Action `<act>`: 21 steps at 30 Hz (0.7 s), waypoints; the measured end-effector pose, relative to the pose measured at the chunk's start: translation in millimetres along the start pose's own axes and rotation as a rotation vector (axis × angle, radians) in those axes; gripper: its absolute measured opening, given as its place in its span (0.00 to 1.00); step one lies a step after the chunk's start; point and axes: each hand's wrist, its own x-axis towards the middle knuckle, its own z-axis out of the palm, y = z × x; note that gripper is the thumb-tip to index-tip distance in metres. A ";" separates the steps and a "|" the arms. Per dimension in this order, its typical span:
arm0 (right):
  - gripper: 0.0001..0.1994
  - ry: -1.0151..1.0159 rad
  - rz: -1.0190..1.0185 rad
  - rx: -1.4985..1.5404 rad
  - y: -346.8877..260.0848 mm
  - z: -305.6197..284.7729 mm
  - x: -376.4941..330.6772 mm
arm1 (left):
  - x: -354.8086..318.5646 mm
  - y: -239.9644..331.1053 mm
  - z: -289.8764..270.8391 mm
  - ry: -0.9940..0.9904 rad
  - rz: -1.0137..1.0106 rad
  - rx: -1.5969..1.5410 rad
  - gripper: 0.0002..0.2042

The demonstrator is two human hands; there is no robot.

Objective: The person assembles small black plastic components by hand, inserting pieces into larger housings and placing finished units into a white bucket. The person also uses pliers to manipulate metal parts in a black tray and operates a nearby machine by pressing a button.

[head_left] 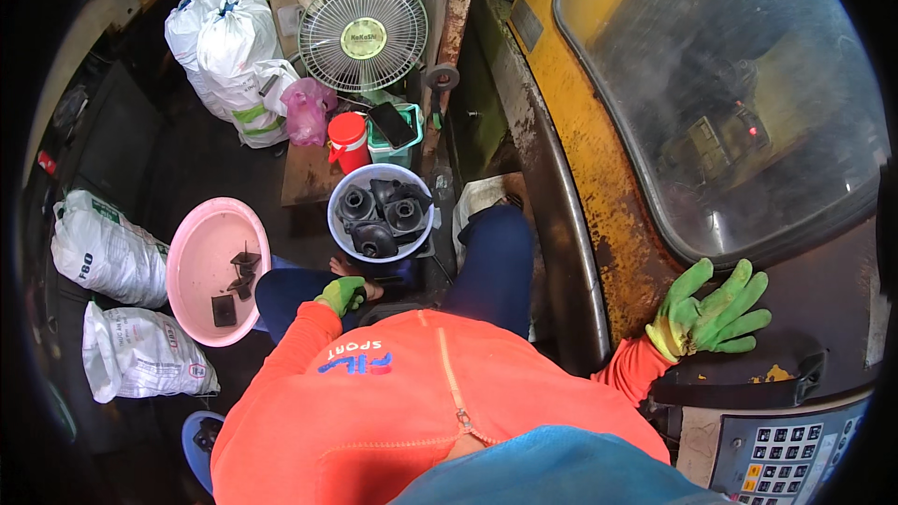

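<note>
My right hand (716, 313), in a green and yellow glove, is spread flat against the dark machine panel (786, 318) below the window, with nothing in it. By my left thigh is my left hand (343, 295), in a green glove, its fingers curled together and no object showing in them. A bare foot (351, 273) shows just beyond that glove. Ahead of my knees stands a pale blue basin (337, 229) holding several black rubber bellows-like parts (405, 215). To the left, a pink basin (201, 243) holds a few dark square-based pieces (224, 310).
White sacks (112, 248) lie at the left, with more bags (238, 56) at the back. A fan (363, 37), red jug (348, 140) and phone (391, 125) are ahead. The yellow machine's window (739, 103) is right, above a button panel (786, 458). A blue basin (194, 440) sits lower left.
</note>
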 end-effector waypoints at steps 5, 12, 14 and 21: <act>0.19 0.074 -0.104 -0.071 -2.5 -12.1 19.0 | -0.6 17.6 -0.7 0.029 -0.207 -0.338 0.11; 0.19 0.505 0.123 0.877 -61.5 -8.3 32.2 | 3.7 40.4 0.7 0.064 -0.402 -0.653 0.12; 0.18 0.345 0.030 1.354 -102.8 -4.7 19.5 | 6.6 37.4 1.6 0.059 -0.284 -0.543 0.13; 0.18 -1.229 -0.012 1.636 -361.7 43.0 -42.7 | 13.3 14.6 7.9 0.042 0.030 -0.069 0.18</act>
